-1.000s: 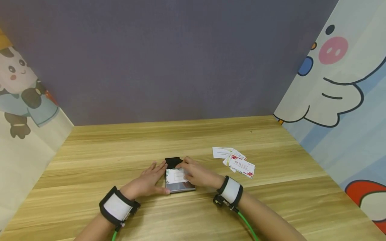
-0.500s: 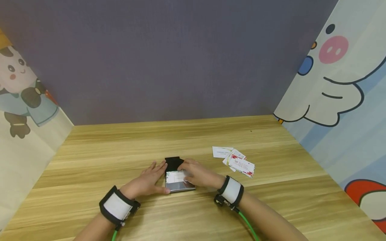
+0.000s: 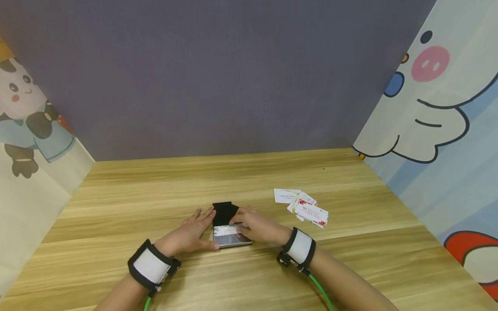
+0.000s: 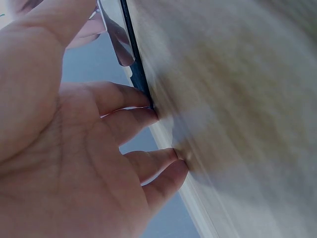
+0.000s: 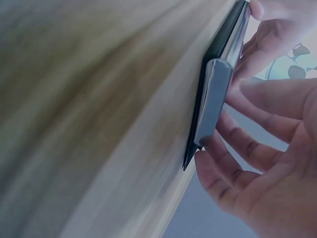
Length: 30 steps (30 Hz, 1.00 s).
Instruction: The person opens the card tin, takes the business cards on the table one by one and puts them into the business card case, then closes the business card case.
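A business card case (image 3: pixel 232 240) with a shiny metal front pocket and a black back (image 3: pixel 224 212) lies on the table. A white business card (image 3: pixel 225 230) with a leafy print sits partly inside the pocket, its upper strip showing. My left hand (image 3: pixel 191 233) lies along the case's left side, fingers stretched out and thumb at the lower left corner. With bent fingers my right hand (image 3: pixel 256 225) holds the card by its upper right part. In the right wrist view, the case (image 5: pixel 215 99) appears edge-on beside my fingers.
Several loose business cards (image 3: pixel 311 214) lie overlapping to the right on the wooden table (image 3: pixel 163 185). A grey panel (image 3: pixel 218 86) rises behind the table. Cartoon-printed walls (image 3: pixel 439 108) flank both sides. Green cables (image 3: pixel 320 291) trail from the wrist bands.
My right hand has moved slightly toward the person, and the card has slid lower into the metal pocket, baring more of the black back. My left hand has stayed in place.
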Each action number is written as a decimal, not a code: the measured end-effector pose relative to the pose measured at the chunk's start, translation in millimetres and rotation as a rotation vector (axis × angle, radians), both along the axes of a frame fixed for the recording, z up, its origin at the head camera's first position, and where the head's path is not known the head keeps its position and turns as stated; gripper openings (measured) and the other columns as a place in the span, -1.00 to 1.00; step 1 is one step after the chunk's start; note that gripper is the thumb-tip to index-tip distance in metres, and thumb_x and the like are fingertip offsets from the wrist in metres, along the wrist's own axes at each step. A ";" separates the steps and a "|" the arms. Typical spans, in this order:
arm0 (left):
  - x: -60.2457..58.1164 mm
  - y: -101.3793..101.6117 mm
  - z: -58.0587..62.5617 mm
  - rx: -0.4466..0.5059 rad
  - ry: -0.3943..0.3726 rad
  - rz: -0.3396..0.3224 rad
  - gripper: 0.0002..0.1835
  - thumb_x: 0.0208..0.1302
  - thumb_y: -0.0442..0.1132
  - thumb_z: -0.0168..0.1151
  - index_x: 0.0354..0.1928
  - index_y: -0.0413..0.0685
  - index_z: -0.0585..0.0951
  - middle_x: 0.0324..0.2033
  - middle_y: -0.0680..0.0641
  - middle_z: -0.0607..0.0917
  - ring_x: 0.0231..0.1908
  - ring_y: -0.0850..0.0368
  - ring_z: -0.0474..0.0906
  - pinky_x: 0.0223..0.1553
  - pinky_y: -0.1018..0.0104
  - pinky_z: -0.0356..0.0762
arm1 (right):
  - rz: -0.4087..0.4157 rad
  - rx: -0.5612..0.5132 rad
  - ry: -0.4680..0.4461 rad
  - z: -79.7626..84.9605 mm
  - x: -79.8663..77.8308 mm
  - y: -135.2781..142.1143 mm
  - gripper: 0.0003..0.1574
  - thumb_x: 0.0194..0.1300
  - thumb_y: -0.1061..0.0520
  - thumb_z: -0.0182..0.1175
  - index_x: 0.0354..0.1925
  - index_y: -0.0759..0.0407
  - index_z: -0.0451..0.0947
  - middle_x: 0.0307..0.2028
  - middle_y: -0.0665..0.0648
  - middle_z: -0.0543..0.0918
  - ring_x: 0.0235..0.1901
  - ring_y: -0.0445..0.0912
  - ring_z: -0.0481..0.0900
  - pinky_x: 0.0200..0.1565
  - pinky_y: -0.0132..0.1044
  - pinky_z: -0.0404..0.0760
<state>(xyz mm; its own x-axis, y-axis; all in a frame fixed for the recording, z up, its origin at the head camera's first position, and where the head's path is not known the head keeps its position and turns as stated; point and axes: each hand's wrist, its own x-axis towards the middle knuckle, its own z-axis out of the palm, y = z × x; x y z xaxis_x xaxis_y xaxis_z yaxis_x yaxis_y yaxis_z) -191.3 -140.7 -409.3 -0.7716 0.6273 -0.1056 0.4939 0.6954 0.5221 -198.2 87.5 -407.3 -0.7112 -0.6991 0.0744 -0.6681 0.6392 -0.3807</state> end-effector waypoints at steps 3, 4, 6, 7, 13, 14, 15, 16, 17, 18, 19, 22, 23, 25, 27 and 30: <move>0.1 -0.3 -0.4 0.003 -0.003 0.002 0.01 0.00 0.18 0.23 0.34 -0.32 0.07 0.39 -0.29 0.00 0.30 -0.43 -0.22 0.20 -0.46 -0.12 | -0.018 -0.016 -0.020 -0.3 -0.2 3.3 -0.67 0.24 0.23 0.10 -0.01 0.25 0.51 -0.10 0.16 0.57 -0.08 -0.06 0.45 -0.04 -0.16 0.56; 0.1 -0.4 -0.5 0.004 -0.004 0.002 0.01 0.00 0.18 0.23 0.34 -0.32 0.07 0.39 -0.29 0.00 0.30 -0.43 -0.22 0.20 -0.47 -0.12 | -0.027 -0.025 -0.030 0.0 0.0 4.7 -0.65 0.24 0.23 0.09 0.01 0.27 0.49 -0.09 0.17 0.56 -0.07 -0.05 0.45 -0.04 -0.15 0.56; 0.1 -0.6 -0.7 0.004 -0.006 0.003 0.01 0.00 0.18 0.23 0.34 -0.32 0.07 0.39 -0.29 0.00 0.30 -0.43 -0.23 0.20 -0.46 -0.13 | -0.044 -0.046 -0.044 1.0 0.1 8.3 -0.63 0.25 0.23 0.08 0.03 0.29 0.45 -0.06 0.20 0.55 -0.05 -0.03 0.44 -0.02 -0.12 0.56; 0.0 -0.7 -0.7 0.006 -0.006 0.004 0.01 0.00 0.18 0.23 0.34 -0.32 0.07 0.39 -0.29 0.00 0.30 -0.43 -0.23 0.20 -0.46 -0.13 | -0.056 -0.054 -0.052 1.7 0.4 10.5 -0.63 0.25 0.22 0.08 0.04 0.29 0.44 -0.06 0.20 0.55 -0.05 -0.02 0.44 -0.02 -0.11 0.56; -0.6 -0.7 -1.3 0.005 -0.002 0.003 0.01 0.00 0.17 0.24 0.34 -0.32 0.06 0.39 -0.29 -0.01 0.30 -0.43 -0.23 0.21 -0.45 -0.14 | -0.099 -0.106 -0.037 2.6 -0.1 30.9 -0.60 0.22 0.27 0.08 0.04 0.36 0.40 -0.08 0.26 0.54 -0.05 0.03 0.45 0.00 -0.05 0.55; -0.6 -0.7 -1.4 0.005 -0.002 0.002 0.02 0.00 0.17 0.24 0.34 -0.32 0.06 0.39 -0.29 -0.01 0.30 -0.43 -0.23 0.21 -0.46 -0.15 | -0.110 -0.109 -0.025 2.3 -0.4 35.5 -0.60 0.21 0.27 0.09 0.04 0.35 0.40 -0.09 0.25 0.55 -0.06 0.03 0.46 -0.01 -0.05 0.56; -0.6 -0.8 -1.5 0.006 -0.002 0.001 0.02 0.00 0.17 0.24 0.34 -0.32 0.06 0.39 -0.29 -0.01 0.30 -0.43 -0.24 0.21 -0.45 -0.15 | -0.120 -0.114 -0.017 2.5 -0.4 40.1 -0.59 0.20 0.27 0.09 0.04 0.36 0.40 -0.10 0.26 0.55 -0.06 0.04 0.46 -0.01 -0.03 0.56; -0.5 -0.8 -1.5 0.007 -0.001 0.000 0.02 0.00 0.17 0.24 0.34 -0.32 0.06 0.39 -0.29 -0.01 0.30 -0.43 -0.24 0.21 -0.45 -0.15 | -0.132 -0.116 -0.008 2.5 -0.5 44.8 -0.58 0.20 0.27 0.11 0.04 0.36 0.40 -0.11 0.25 0.55 -0.07 0.04 0.46 -0.02 -0.03 0.56; -0.5 -0.8 -1.5 0.007 0.000 -0.001 0.01 0.00 0.17 0.24 0.34 -0.32 0.06 0.39 -0.29 -0.01 0.30 -0.43 -0.24 0.22 -0.45 -0.15 | -0.146 -0.116 0.004 2.6 -0.5 50.0 -0.58 0.19 0.26 0.12 0.04 0.36 0.40 -0.13 0.25 0.56 -0.08 0.04 0.47 -0.03 -0.03 0.56; -0.5 -0.9 -1.5 0.008 -0.001 -0.002 0.01 0.00 0.17 0.23 0.34 -0.32 0.06 0.39 -0.29 -0.01 0.30 -0.43 -0.24 0.22 -0.45 -0.15 | -0.164 -0.115 0.013 3.3 -0.2 55.0 -0.56 0.18 0.26 0.13 0.04 0.36 0.40 -0.13 0.25 0.56 -0.09 0.04 0.47 -0.03 -0.02 0.56; -0.5 -0.9 -1.6 0.008 0.000 -0.003 0.01 0.00 0.17 0.23 0.34 -0.32 0.06 0.39 -0.29 -0.01 0.30 -0.43 -0.24 0.22 -0.45 -0.14 | -0.181 -0.109 0.035 3.3 -0.1 60.4 -0.56 0.17 0.25 0.15 0.04 0.36 0.41 -0.14 0.24 0.56 -0.09 0.04 0.47 -0.04 -0.01 0.56; -0.7 -1.0 -1.8 0.008 0.001 -0.005 0.02 0.00 0.18 0.23 0.34 -0.32 0.06 0.39 -0.29 -0.01 0.30 -0.42 -0.23 0.22 -0.44 -0.14 | -0.227 -0.097 0.076 2.7 -0.1 76.9 -0.52 0.13 0.26 0.18 0.03 0.40 0.41 -0.16 0.25 0.56 -0.10 0.08 0.46 -0.04 0.03 0.54; -0.8 -1.1 -2.0 0.008 0.001 -0.005 0.02 0.00 0.18 0.23 0.34 -0.31 0.06 0.39 -0.29 -0.01 0.30 -0.42 -0.23 0.22 -0.44 -0.14 | -0.246 -0.082 0.091 2.2 -0.1 82.5 -0.51 0.12 0.25 0.20 0.03 0.40 0.41 -0.16 0.25 0.56 -0.10 0.08 0.47 -0.05 0.03 0.55; -0.9 -1.2 -2.1 0.009 0.000 -0.005 0.02 0.00 0.18 0.22 0.34 -0.31 0.06 0.39 -0.28 -0.02 0.30 -0.42 -0.23 0.22 -0.44 -0.14 | -0.283 -0.055 0.115 0.6 -0.3 93.5 -0.50 0.09 0.24 0.23 0.02 0.39 0.42 -0.17 0.25 0.57 -0.12 0.08 0.47 -0.08 0.02 0.56; -1.0 -1.2 -2.3 0.008 -0.001 -0.004 0.02 0.00 0.19 0.22 0.35 -0.31 0.06 0.39 -0.28 -0.02 0.30 -0.42 -0.23 0.22 -0.43 -0.14 | -0.322 -0.030 0.125 0.2 0.1 104.3 -0.48 0.08 0.23 0.25 0.02 0.39 0.43 -0.15 0.26 0.56 -0.13 0.09 0.48 -0.11 0.02 0.57; -1.0 -1.1 -2.5 0.009 -0.004 -0.002 0.02 0.00 0.19 0.22 0.35 -0.31 0.06 0.39 -0.28 -0.02 0.30 -0.42 -0.23 0.23 -0.42 -0.15 | -0.378 -0.005 0.131 -0.6 1.2 119.1 -0.49 0.05 0.25 0.27 -0.01 0.39 0.44 -0.16 0.27 0.56 -0.17 0.10 0.48 -0.16 0.03 0.58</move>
